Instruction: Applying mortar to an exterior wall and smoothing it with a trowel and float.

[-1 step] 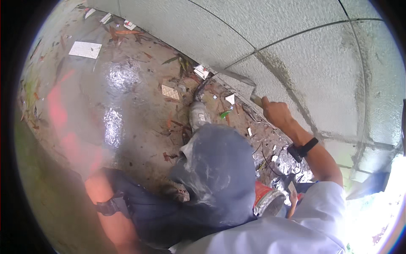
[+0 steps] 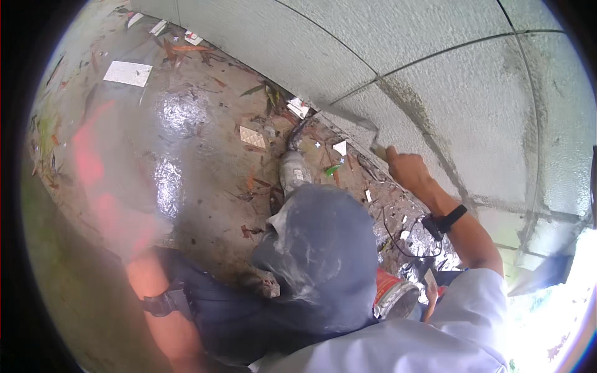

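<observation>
My right hand [image 2: 408,169], a dark band with a small black device on its wrist, is closed around the handle of a narrow trowel [image 2: 351,118]. The trowel's thin grey blade lies along the lower part of the pale tiled wall [image 2: 448,93], close to a dark joint between tiles. On the left, my left forearm [image 2: 149,280] wears a dark strap. Beyond it a hazy blur with pinkish-red patches [image 2: 90,161] covers the left hand, so its fingers cannot be made out. Between my arms is a knee in dark, dust-smeared trousers [image 2: 323,242].
A red can [image 2: 395,295] lies beside the knee. A pale rectangular tile piece [image 2: 127,73], a small beige patterned piece [image 2: 252,138], leaves and white scraps litter the wet floor [image 2: 205,186]. A thin black cable [image 2: 404,253] curls near the wall's foot.
The trowel blade has shifted slightly toward me against the wall, with my right hand moving only a little. The whole view has drifted marginally.
</observation>
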`<action>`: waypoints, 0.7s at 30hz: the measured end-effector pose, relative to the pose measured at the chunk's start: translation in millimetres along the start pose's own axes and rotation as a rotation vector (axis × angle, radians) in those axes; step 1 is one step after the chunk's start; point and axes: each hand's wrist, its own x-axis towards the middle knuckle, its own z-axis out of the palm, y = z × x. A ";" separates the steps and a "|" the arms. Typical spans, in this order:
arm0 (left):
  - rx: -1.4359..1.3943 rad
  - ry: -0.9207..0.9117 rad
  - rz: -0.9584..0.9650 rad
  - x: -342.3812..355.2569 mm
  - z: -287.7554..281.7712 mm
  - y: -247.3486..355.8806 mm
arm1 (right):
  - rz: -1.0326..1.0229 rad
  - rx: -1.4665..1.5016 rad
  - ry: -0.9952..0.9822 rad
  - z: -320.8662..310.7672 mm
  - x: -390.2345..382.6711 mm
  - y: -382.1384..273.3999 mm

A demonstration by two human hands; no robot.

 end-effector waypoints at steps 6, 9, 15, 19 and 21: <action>-0.027 -0.106 0.121 16.0 -48.1 -38.5 | 0.016 0.051 -0.114 32.3 -24.6 4.0; 0.085 0.234 -0.067 18.7 -26.8 -23.1 | 0.053 0.089 0.023 -5.2 -2.6 -21.0; -0.113 0.192 -0.089 11.5 6.0 -22.7 | -0.007 0.033 0.238 -44.1 81.0 -42.9; -0.259 -0.024 0.014 13.1 -27.7 -29.4 | -0.044 0.083 0.065 -1.2 49.4 -18.2; -0.426 -0.054 -0.124 17.4 -34.8 -21.2 | -0.018 0.080 0.050 -9.7 27.9 -14.7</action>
